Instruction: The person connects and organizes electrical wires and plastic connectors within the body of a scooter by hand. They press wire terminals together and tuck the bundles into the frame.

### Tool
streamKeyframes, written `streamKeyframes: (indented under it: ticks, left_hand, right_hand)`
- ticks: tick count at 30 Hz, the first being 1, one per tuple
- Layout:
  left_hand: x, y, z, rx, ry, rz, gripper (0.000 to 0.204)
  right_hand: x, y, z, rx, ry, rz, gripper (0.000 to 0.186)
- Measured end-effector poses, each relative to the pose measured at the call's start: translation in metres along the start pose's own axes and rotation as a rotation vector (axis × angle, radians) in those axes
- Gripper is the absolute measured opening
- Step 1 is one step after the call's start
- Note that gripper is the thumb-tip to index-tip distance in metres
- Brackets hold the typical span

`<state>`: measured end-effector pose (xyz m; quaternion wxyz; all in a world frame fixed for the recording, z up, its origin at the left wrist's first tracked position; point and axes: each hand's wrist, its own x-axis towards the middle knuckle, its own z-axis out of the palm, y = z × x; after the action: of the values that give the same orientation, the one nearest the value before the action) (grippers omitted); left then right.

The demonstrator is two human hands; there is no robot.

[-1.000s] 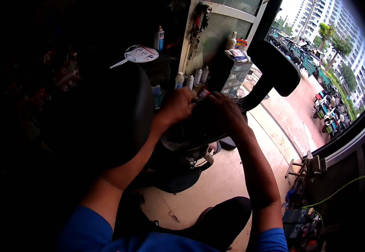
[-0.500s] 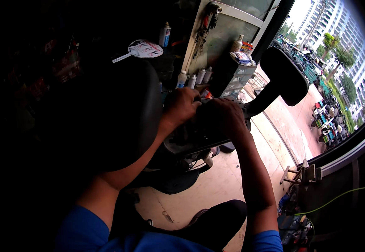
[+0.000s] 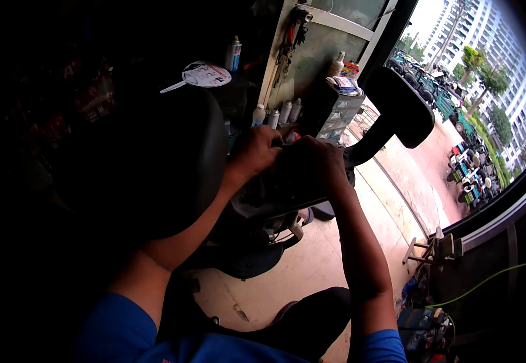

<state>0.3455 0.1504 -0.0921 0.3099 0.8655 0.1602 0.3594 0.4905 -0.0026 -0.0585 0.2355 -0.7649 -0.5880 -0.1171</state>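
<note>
In the middle, both hands work over the dark body of a two-wheeled vehicle (image 3: 257, 207), probably a scooter. My left hand (image 3: 256, 151) is closed with curled fingers above the body's near-left part; what it pinches is too dark to make out. Close to its right, my right hand (image 3: 325, 162) bends down over the same body, fingers drawn together and lost in shadow. A large black padded seat (image 3: 205, 163), tilted up, stands beside my left forearm. On the right, a black backrest pad (image 3: 403, 109) on a thick arm rises past my right hand.
Spray cans (image 3: 285, 112) and a bottle (image 3: 259, 115) stand behind the hands, beside a drawer cabinet (image 3: 335, 115). A white fan (image 3: 207, 75) and another can (image 3: 233, 55) lie farther left. A wooden stool (image 3: 432, 249) and green cable (image 3: 487, 283) are at right. Parked vehicles show outside.
The whole view has shifted slightly. My right hand's knuckles have tilted up a little, while my left hand stays nearly in place over the vehicle body.
</note>
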Motion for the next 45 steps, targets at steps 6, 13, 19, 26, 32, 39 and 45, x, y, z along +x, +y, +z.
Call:
streamKeyframes:
  ticks: [6,13,19,26,32,39,45]
  left_hand:
    - [0.0,-0.002,-0.001,-0.022,-0.013,-0.024,0.029]
    - [0.0,-0.002,-0.001,-0.02,-0.031,-0.009,0.027]
    - [0.001,0.007,-0.008,-0.003,-0.103,-0.05,0.028]
    - [0.0,0.004,-0.005,0.01,-0.059,-0.026,0.03]
    - [0.001,0.005,0.003,-0.008,-0.065,-0.011,0.03]
    - [-0.002,0.001,0.0,0.059,-0.084,0.086,0.032]
    - [0.0,0.009,0.001,0.299,-0.179,0.138,0.031]
  right_hand:
    - [0.0,-0.004,-0.003,0.06,0.012,-0.037,0.021]
    - [-0.002,-0.011,-0.003,0.116,0.005,0.006,0.021]
    - [0.008,-0.007,-0.006,0.056,-0.107,0.0,0.021]
    - [0.006,-0.018,0.0,0.071,-0.011,0.185,0.018]
    - [-0.001,-0.01,0.004,-0.106,0.175,0.043,0.01]
    - [0.009,-0.009,0.0,-0.157,0.038,0.006,0.012]
    - [0.015,-0.01,-0.024,-0.11,-0.371,0.015,0.018]
